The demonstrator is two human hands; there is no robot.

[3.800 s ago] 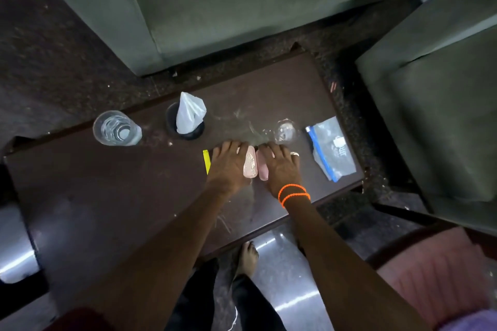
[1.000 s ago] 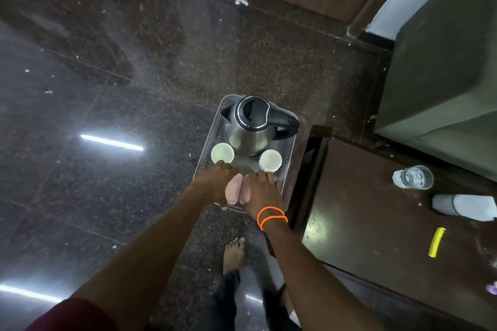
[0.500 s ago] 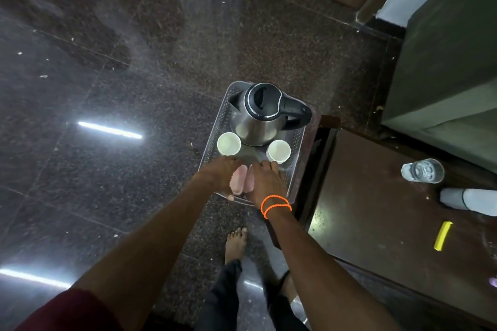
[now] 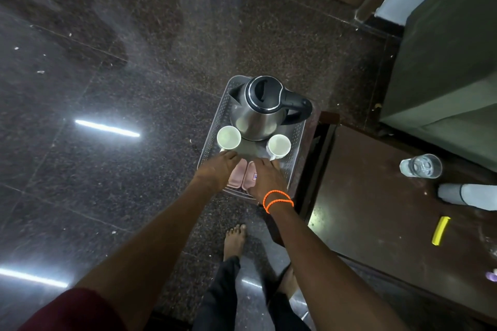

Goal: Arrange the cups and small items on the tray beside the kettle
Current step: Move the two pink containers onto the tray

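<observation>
Head view: we see the tray (image 4: 215,131) with the kettle (image 4: 258,109) at the back and two cups (image 4: 228,137) in front. Left hand (image 4: 219,169) and right hand (image 4: 265,177) each rest on a pink sachet (image 4: 236,176) at the tray's near edge; whether fingers pinch, we cannot tell. Worktop (image 4: 376,209) on the right carries a glass (image 4: 421,166).
</observation>
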